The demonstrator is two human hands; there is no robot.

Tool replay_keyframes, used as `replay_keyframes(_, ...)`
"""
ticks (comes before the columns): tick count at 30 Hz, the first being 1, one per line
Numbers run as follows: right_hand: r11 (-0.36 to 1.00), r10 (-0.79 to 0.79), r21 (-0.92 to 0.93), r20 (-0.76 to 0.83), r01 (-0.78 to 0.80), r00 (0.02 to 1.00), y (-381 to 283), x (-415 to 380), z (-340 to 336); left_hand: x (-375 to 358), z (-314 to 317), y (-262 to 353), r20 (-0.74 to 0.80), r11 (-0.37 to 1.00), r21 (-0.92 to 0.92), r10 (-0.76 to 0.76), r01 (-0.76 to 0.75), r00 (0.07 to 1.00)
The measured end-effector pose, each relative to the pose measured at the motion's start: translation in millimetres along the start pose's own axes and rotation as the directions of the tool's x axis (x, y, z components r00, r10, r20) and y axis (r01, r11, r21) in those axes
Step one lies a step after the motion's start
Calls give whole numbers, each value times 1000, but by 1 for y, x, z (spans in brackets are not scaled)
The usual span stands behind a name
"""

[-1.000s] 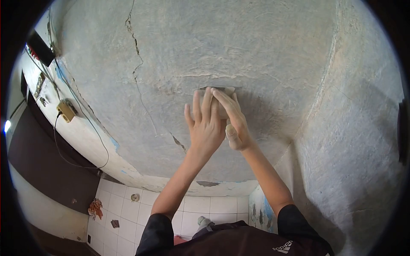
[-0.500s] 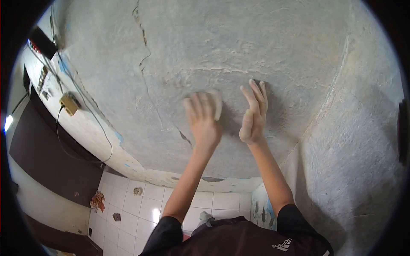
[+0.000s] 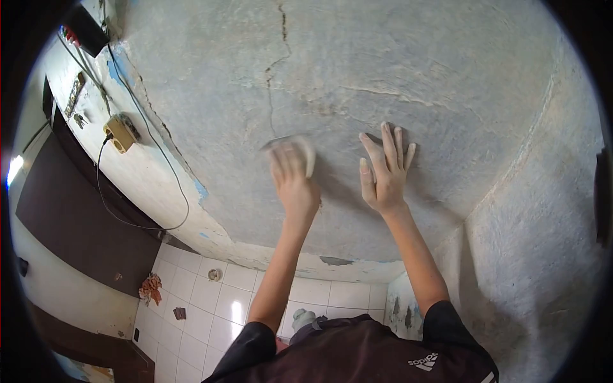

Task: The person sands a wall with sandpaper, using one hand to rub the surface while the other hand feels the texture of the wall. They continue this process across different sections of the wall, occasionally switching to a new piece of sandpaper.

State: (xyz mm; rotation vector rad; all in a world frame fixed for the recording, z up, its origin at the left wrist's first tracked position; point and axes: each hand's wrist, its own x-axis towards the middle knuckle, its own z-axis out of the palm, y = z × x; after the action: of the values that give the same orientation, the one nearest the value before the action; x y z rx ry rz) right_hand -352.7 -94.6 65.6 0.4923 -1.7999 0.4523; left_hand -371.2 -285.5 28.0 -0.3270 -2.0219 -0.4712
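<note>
My left hand presses a pale, thin pad flat on the grey plastered wall. The fingers are blurred by motion, and the pad's edge shows beside and above them. To its right, my right hand rests on the wall with its fingers spread and nothing held. Dust whitens the fingers of both hands. A dark crack runs down the wall above my left hand.
At the left, a yellowish socket box with a looping cable hangs beside a black box. Below lies a white tiled floor with an orange-brown rag. A rough side wall stands at the right.
The view has shifted, so the crack and socket box appear farther right. My left hand with the pad has moved left along the wall. My right hand's fingers have spread and lie flatter.
</note>
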Motion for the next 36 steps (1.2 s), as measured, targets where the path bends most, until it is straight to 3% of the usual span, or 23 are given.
replay_keyframes(1,999,18,29,-18,-18,1000,-7,2,6,5,-4,-11,-79,994,-43,-106,103,991)
replay_keyframes(2,999,23,27,-23,-22,999,-16,4,11,0,-10,-14,23,997,-17,-77,78,997)
replay_keyframes(5,998,55,20,-31,-54,998,-37,9,25,-2,-30,-50,129,999,23,-51,49,990)
replay_keyframes(6,997,68,26,-11,-67,998,-45,9,32,2,-25,-59,-33,992,-63,-113,111,993)
replay_keyframes(7,996,82,33,10,-83,997,-53,10,39,1,-26,-71,-29,993,-67,-99,97,995)
replay_keyframes(9,997,72,9,4,-72,997,-74,13,61,-7,-33,-89,106,989,-17,151,-150,983)
replay_keyframes(10,999,51,-8,1,-51,999,-81,15,70,-3,-44,-109,183,975,92,181,-200,966)
replay_keyframes(11,999,49,-10,-1,-49,999,-88,17,78,-1,-46,-117,181,976,91,182,-200,967)
replay_keyframes(13,999,40,15,12,-40,999,-107,17,94,2,-52,-129,70,997,-3,82,-82,994)
replay_keyframes(15,1000,27,-7,22,-27,999,-124,17,110,2,-60,-141,64,991,-65,118,-114,991)
replay_keyframes(17,999,16,-31,17,-15,1000,-135,21,123,13,-69,-168,-18,998,-30,-61,60,998)
replay_keyframes(18,999,39,3,19,-39,999,-140,20,125,14,-68,-171,-24,999,-29,-22,22,999)
replay_keyframes(21,999,49,-23,44,-48,998,-151,18,128,8,-82,-193,173,990,-9,141,-142,975)
replay_keyframes(22,998,56,-19,55,-55,997,-151,15,129,10,-77,-196,168,989,-17,148,-148,975)
replay_keyframes(24,996,86,-24,57,-85,995,-158,11,135,14,-71,-203,-77,998,-61,-19,15,997)
replay_keyframes(25,995,92,-32,58,-90,994,-160,10,136,13,-77,-208,-70,997,-71,-16,11,997)
replay_keyframes(27,993,103,-62,48,-100,994,-162,10,137,16,-92,-218,159,992,36,110,-117,981)
replay_keyframes(28,991,123,-50,26,-122,992,-165,10,140,18,-90,-221,62,997,-70,-35,39,997)
replay_keyframes(32,985,163,-55,-32,-165,986,-182,11,155,15,-94,-205,156,986,-151,94,-70,983)
replay_keyframes(35,985,154,-75,-38,-157,987,-182,13,157,13,-81,-208,48,993,-118,29,-23,998)
replay_keyframes(36,984,153,-84,-25,-154,988,-182,13,156,10,-80,-199,73,986,-156,76,-64,994)
